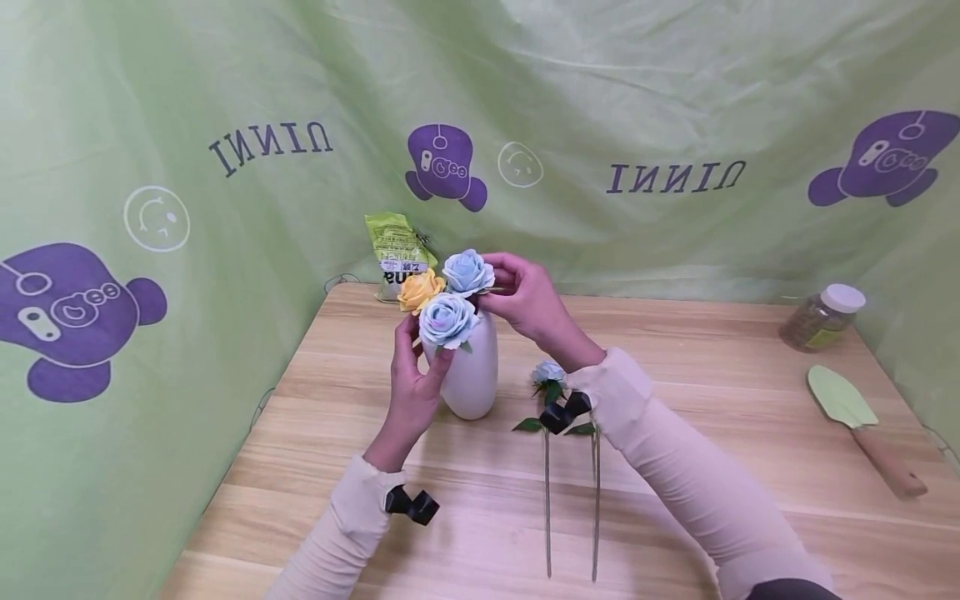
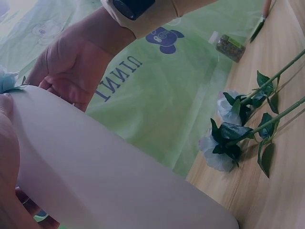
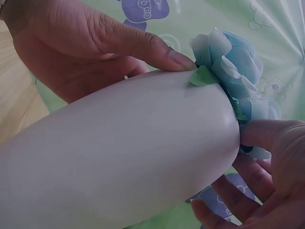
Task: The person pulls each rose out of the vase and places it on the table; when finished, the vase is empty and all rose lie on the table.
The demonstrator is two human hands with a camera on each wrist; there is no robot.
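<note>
A white vase [image 1: 471, 375] stands on the table, with two light blue artificial roses and a yellow rose [image 1: 422, 291] at its mouth. My left hand [image 1: 417, 379] curls round the upper vase, its thumb against the side just below the front blue rose [image 1: 447, 320]. On the far side of the mouth, my right hand [image 1: 528, 300] pinches the rear blue rose [image 1: 468, 272] close under its bloom. The right wrist view shows the right thumb and fingers at the vase's rim; the stems inside are hidden.
Two more blue roses [image 2: 228, 109] lie on the table [image 1: 315, 467], partly under my right forearm in the head view. A green package [image 1: 390, 242] stands behind the vase. Toward the right are a lidded jar [image 1: 821, 318] and a green-bladed spatula [image 1: 842, 398]. Green curtain surrounds the table.
</note>
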